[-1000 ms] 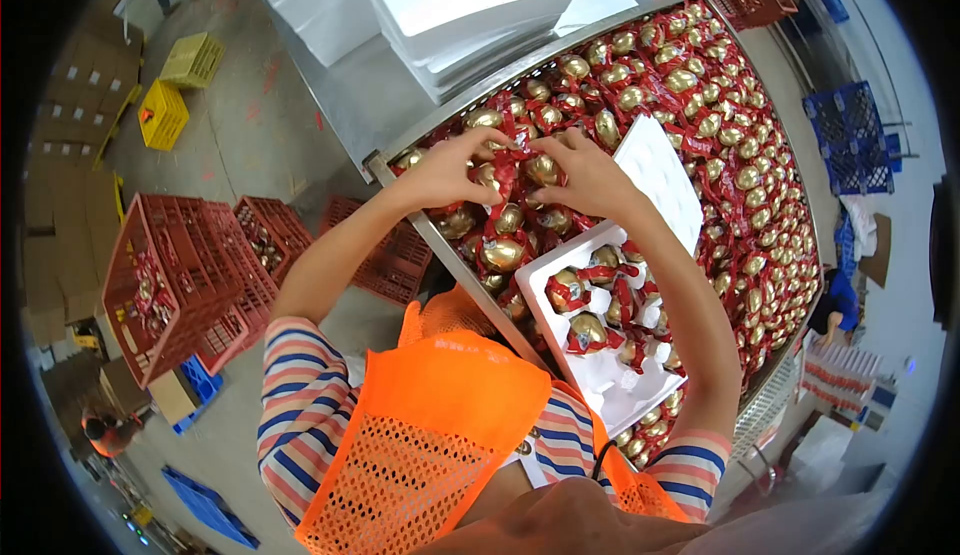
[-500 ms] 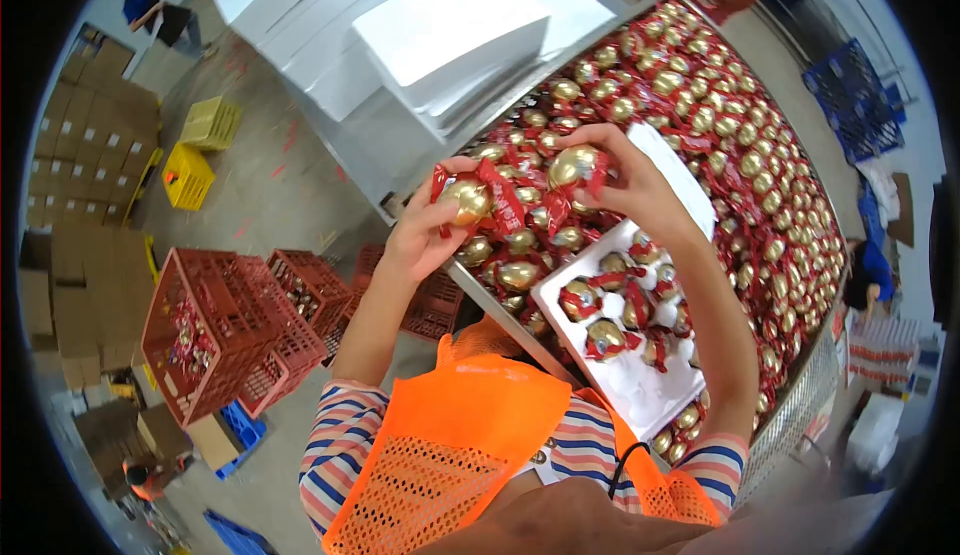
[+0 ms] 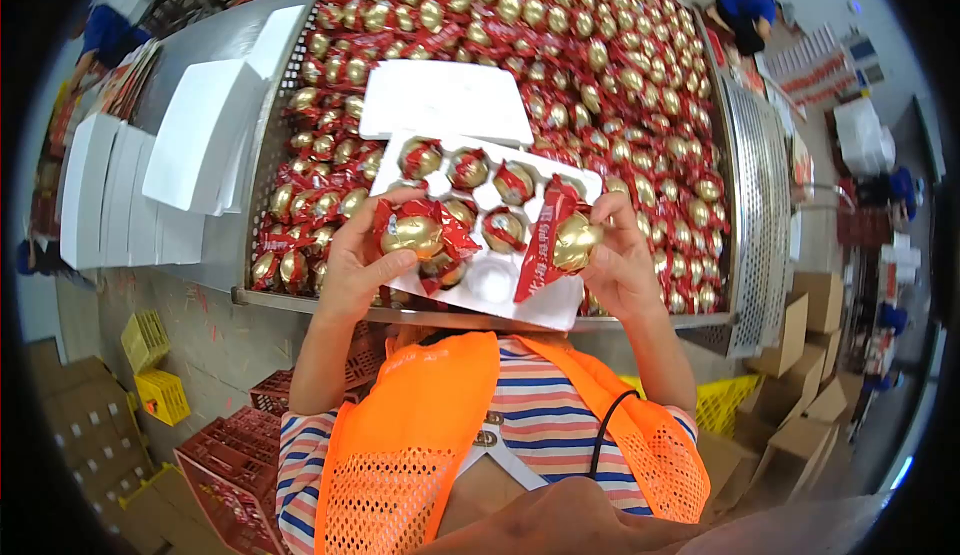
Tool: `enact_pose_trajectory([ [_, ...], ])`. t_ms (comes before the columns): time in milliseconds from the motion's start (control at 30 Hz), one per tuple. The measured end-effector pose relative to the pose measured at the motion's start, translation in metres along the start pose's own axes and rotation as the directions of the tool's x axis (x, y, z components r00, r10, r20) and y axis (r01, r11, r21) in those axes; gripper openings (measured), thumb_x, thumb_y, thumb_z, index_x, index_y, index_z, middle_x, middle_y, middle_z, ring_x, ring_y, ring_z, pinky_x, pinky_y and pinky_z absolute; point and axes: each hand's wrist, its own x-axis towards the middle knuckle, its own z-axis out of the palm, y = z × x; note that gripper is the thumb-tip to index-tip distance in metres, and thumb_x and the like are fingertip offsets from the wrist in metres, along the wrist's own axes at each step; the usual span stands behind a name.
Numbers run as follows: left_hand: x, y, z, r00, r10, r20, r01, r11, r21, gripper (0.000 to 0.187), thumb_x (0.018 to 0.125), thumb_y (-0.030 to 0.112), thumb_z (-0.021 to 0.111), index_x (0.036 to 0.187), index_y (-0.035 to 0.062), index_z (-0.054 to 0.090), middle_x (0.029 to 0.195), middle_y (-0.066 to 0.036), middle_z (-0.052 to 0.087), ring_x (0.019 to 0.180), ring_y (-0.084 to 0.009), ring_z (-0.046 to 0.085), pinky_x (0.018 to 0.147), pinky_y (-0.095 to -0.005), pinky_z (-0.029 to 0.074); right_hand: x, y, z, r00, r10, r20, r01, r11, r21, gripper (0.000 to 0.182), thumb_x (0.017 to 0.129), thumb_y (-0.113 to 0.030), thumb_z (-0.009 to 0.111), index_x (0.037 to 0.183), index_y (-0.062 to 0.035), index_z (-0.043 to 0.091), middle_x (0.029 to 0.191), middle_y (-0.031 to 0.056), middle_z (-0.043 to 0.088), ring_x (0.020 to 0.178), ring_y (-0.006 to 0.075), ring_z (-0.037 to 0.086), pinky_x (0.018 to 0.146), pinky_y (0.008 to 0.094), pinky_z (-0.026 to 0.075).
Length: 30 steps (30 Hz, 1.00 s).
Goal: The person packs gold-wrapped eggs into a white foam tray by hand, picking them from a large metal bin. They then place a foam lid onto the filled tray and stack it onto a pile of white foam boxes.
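Observation:
My left hand (image 3: 352,260) grips a wrapped egg (image 3: 412,236), gold with a red printed wrapper, over the left side of a white foam tray (image 3: 395,170). Between the fingers of my right hand (image 3: 622,260) is another wrapped egg (image 3: 573,243), its red wrapper end sticking out to the left above the tray's right side. Several similar eggs sit in the tray's round hollows, and a bare hollow (image 3: 492,280) shows near the front. The held eggs hide part of the tray. Just beyond it lies a white foam lid (image 3: 445,100) on the heaped eggs.
A metal-edged bin (image 3: 480,321) holds a broad heap of wrapped eggs (image 3: 600,115). White foam boxes (image 3: 195,135) stand on the metal table at left. Red crates (image 3: 235,465) are at lower left, cardboard boxes (image 3: 790,395) at lower right. Another person (image 3: 745,10) bends at upper right.
The view has turned, bringing the tray in front of me. Both hands, each still holding a wrapped egg, have gone from above the loose heap to above the tray and are farther apart.

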Motion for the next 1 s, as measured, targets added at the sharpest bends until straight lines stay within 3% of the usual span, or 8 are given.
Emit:
enact_pose_trajectory([
  [100,0.004,0.006,0.014,0.998,-0.047,0.046,0.044,0.997,0.06,0.063,0.083,-0.003,0.07,0.14,-0.0045,0.043,0.14,-0.013,0.049,0.12,-0.0197,0.057,0.1,-0.0349,0.051,-0.036,-0.009,-0.003,0.979,-0.129,-0.155,0.11,0.986,-0.124,0.078,0.071,-0.004,0.083,0.136,-0.0092,0.041,0.13,0.0126,0.05,0.118,0.0223,0.055,0.099,0.0373,0.053],
  [300,0.009,0.003,0.035,0.963,-0.225,0.147,0.203,0.967,0.151,0.062,0.085,-0.002,0.069,0.141,-0.0034,0.043,0.141,-0.012,0.048,0.123,-0.0185,0.054,0.098,-0.032,0.051,-0.053,-0.004,-0.019,0.923,-0.293,-0.249,0.229,0.939,-0.258,0.067,0.073,0.0,0.08,0.131,-0.0012,0.047,0.128,0.0105,0.05,0.115,0.0208,0.057,0.099,0.0356,0.051],
  [500,0.0,-0.009,0.035,0.982,-0.146,0.122,0.087,0.913,0.399,0.062,0.081,0.006,0.077,0.136,-0.0034,0.048,0.136,-0.013,0.052,0.119,-0.023,0.057,0.097,-0.0332,0.049,-0.042,-0.005,-0.012,0.932,-0.27,-0.241,0.14,0.882,-0.449,0.058,0.076,0.003,0.077,0.127,0.0,0.049,0.124,0.008,0.052,0.115,0.0192,0.057,0.098,0.0341,0.052],
  [567,-0.003,-0.005,0.038,0.977,-0.146,0.158,0.027,0.811,0.584,0.06,0.082,0.01,0.077,0.133,-0.003,0.051,0.133,-0.015,0.055,0.118,-0.026,0.059,0.096,-0.0338,0.049,-0.034,-0.005,-0.009,0.929,-0.363,-0.074,0.151,0.555,-0.818,0.051,0.078,-0.002,0.076,0.124,-0.0055,0.054,0.115,0.0087,0.054,0.106,0.0221,0.061,0.09,0.0328,0.053],
  [633,0.0,0.008,0.046,0.956,-0.166,0.243,-0.09,0.622,0.778,0.056,0.082,0.014,0.077,0.131,-0.002,0.053,0.129,-0.017,0.057,0.116,-0.029,0.059,0.094,-0.0339,0.049,-0.028,-0.019,0.004,0.941,-0.309,0.138,0.133,-0.038,-0.99,0.047,0.078,-0.005,0.076,0.121,-0.0087,0.057,0.11,0.0099,0.055,0.101,0.0247,0.062,0.083,0.0324,0.054],
  [800,0.002,0.008,0.06,0.967,-0.046,0.252,-0.19,0.531,0.826,0.054,0.085,0.027,0.074,0.129,0.0021,0.055,0.117,-0.015,0.055,0.101,-0.0316,0.061,0.084,-0.0371,0.05,-0.004,-0.024,0.018,0.982,-0.058,0.177,0.14,-0.398,-0.907,0.043,0.073,-0.02,0.078,0.111,-0.0096,0.061,0.103,0.0116,0.059,0.086,0.0265,0.064,0.06,0.0361,0.054],
  [933,-0.002,-0.005,0.065,0.961,-0.052,0.271,-0.233,0.374,0.898,0.061,0.085,0.035,0.072,0.135,0.0077,0.051,0.114,-0.015,0.057,0.101,-0.0333,0.061,0.08,-0.0388,0.052,0.011,-0.012,0.016,0.979,0.046,0.201,0.191,-0.563,-0.804,0.046,0.075,-0.027,0.079,0.116,-0.0116,0.062,0.105,0.0096,0.06,0.082,0.025,0.066,0.062,0.0398,0.054],
  [1000,-0.002,-0.002,0.067,0.95,-0.051,0.307,-0.276,0.321,0.906,0.061,0.086,0.033,0.072,0.137,0.0078,0.049,0.114,-0.015,0.057,0.1,-0.0333,0.061,0.081,-0.0393,0.052,0.013,-0.028,0.019,0.978,0.083,0.192,0.209,-0.421,-0.883,0.044,0.076,-0.026,0.078,0.113,-0.0108,0.062,0.105,0.0098,0.06,0.081,0.026,0.066,0.063,0.0412,0.054],
])
